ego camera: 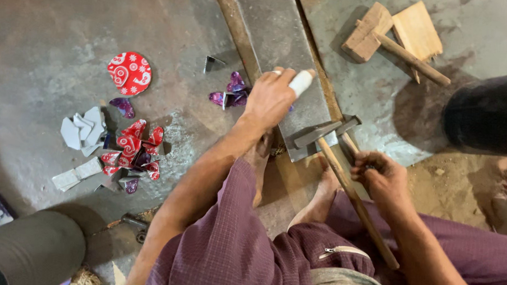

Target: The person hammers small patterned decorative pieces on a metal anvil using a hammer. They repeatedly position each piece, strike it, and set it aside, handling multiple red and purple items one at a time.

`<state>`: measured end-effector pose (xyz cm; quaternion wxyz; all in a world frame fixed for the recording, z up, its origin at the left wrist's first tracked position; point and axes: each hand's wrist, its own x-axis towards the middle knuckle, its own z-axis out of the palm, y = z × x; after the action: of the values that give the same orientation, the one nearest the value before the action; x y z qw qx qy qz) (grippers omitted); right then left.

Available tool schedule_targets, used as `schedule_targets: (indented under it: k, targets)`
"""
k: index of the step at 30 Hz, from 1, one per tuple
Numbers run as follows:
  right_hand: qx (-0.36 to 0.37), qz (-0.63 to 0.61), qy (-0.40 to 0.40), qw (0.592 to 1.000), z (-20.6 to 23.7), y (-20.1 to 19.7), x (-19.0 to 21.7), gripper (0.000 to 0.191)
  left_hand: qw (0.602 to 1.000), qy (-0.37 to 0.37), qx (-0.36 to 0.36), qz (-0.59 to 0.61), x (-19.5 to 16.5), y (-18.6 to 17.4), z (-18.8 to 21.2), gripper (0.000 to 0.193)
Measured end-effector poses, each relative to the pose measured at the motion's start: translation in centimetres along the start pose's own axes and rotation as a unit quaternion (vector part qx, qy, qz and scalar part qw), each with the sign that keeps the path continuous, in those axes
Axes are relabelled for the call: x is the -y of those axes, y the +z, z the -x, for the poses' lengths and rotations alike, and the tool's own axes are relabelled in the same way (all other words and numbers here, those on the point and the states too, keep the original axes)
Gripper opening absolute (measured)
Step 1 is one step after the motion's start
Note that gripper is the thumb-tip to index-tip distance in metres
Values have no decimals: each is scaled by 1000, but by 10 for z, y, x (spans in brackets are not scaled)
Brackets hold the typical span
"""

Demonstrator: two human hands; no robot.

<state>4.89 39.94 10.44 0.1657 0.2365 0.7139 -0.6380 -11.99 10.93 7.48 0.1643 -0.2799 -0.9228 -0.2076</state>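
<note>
My left hand [273, 98] rests palm-down on a long grey metal bar [279, 42] that lies on the concrete floor; one finger is wrapped in white bandage. My right hand [379, 175] is closed around something small and dark beside the wooden handles of two hammers [327, 134], whose metal heads lie at the bar's near end. Whether it grips a handle I cannot tell. My bare feet [319, 201] brace against the bar's near end. Purple sheet-metal scraps [230, 92] lie just left of my left hand.
A red patterned tin disc [129, 73] and a heap of red, purple and grey cut tin pieces [132, 152] lie at left. A wooden mallet [381, 37] and a wood block [417, 30] lie top right. A dark cylinder [33, 247] sits bottom left.
</note>
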Motion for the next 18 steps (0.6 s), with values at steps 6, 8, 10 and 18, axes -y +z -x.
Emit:
schedule_targets:
  k: [6,8,10,18]
  targets:
    - [35,-130,94,986,-10,14,52,15,977,-167,-53,125,-3,-12,27,22]
    - [45,-108,66,991,-18,32,69,10,963,-200,-68,165,2,-16,32,16]
    - [57,-94,22,994,-27,50,82,11,943,-237,-100,212,10,-19,34,19]
    - [107,11,-60,992,-89,119,98,16,893,-320,-116,295,31,-31,33,15]
